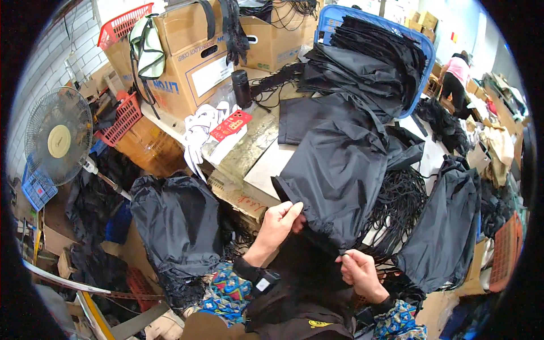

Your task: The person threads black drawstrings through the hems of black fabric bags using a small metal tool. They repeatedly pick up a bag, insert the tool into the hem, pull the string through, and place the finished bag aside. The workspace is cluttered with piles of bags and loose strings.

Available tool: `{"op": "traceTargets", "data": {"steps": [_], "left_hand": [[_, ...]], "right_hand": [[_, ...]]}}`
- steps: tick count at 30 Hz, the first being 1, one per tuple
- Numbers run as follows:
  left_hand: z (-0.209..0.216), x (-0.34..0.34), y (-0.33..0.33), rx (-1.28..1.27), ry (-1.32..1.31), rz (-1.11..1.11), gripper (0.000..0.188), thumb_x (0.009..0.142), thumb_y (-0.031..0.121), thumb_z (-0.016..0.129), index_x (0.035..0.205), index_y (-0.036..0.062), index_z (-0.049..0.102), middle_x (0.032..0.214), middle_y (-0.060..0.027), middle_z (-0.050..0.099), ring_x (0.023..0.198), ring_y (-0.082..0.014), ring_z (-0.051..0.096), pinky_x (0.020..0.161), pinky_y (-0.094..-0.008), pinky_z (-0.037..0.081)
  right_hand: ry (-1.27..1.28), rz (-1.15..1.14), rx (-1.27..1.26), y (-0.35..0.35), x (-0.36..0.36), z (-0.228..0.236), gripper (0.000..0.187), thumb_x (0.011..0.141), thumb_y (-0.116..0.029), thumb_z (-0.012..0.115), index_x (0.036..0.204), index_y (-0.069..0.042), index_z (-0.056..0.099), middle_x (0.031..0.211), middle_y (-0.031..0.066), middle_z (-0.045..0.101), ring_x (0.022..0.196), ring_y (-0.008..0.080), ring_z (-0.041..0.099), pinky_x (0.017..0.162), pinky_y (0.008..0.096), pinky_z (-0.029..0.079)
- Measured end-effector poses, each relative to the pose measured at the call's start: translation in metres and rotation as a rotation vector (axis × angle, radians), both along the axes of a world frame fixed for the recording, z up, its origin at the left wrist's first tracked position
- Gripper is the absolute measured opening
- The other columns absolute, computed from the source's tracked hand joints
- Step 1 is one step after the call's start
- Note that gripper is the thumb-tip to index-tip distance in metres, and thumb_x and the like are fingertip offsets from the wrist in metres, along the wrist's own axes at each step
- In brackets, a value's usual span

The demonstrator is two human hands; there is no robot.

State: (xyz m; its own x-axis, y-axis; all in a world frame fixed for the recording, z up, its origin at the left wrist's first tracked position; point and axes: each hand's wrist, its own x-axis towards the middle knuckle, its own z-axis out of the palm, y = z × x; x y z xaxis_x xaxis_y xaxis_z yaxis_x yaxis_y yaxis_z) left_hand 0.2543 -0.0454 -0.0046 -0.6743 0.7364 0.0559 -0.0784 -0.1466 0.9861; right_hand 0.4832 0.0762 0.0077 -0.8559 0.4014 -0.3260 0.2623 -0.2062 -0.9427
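A black fabric bag (334,175) lies across the table in front of me, its near edge stretched between my hands. My left hand (276,228) pinches that edge on the left, thumb on top. Lower and to the right, my right hand (362,275) is closed on the bag's near corner, fingertips pressed together. Whether it also holds a cord is too small to make out. A tangle of black cords (399,204) spreads beside the bag on the right. Behind it, a stack of folded black bags (368,62) fills a blue basket (432,54).
More black bags hang at my left (178,221) and right (439,226). A standing fan (59,136) is at far left. Cardboard boxes (187,56), a black cylinder (242,88), white straps (201,127) and a red card (231,124) sit on the table. Another person (455,79) stands at far right.
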Motion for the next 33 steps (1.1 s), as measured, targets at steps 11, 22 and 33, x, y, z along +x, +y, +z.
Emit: {"op": "traceTargets", "data": {"steps": [11,22,33], "left_hand": [[0.019,-0.013,-0.008,0.237,-0.361,-0.129,0.027,0.095,0.024,0.054,0.096,-0.0025,0.059,0.087,-0.0094,0.066,0.071,-0.0169,0.066,0.062,-0.033,0.058],[0.012,0.03,0.011,0.014,0.004,-0.087,0.031,0.096,0.024,0.052,0.077,-0.0001,0.06,0.073,-0.0045,0.062,0.069,-0.0153,0.064,0.063,-0.0313,0.056],[0.038,0.051,0.033,0.358,-0.001,0.109,0.024,0.091,0.003,0.056,0.113,0.0021,0.049,0.097,-0.0042,0.062,0.069,-0.005,0.056,0.059,-0.0219,0.047]], "right_hand": [[-0.122,0.137,-0.616,0.051,0.009,0.04,0.019,0.097,-0.023,0.05,0.091,-0.005,0.055,0.057,-0.0083,0.031,0.047,0.0022,0.024,0.04,0.0197,0.019],[0.396,-0.084,1.247,-0.019,-0.021,0.012,0.012,0.083,0.002,0.061,0.094,0.004,0.059,0.073,0.0177,0.062,0.061,0.0321,0.062,0.053,0.0348,0.047],[0.225,-0.095,0.48,-0.02,-0.045,0.001,0.013,0.092,-0.005,0.052,0.094,0.003,0.061,0.069,0.0056,0.061,0.058,0.0106,0.057,0.053,0.0248,0.046]]}}
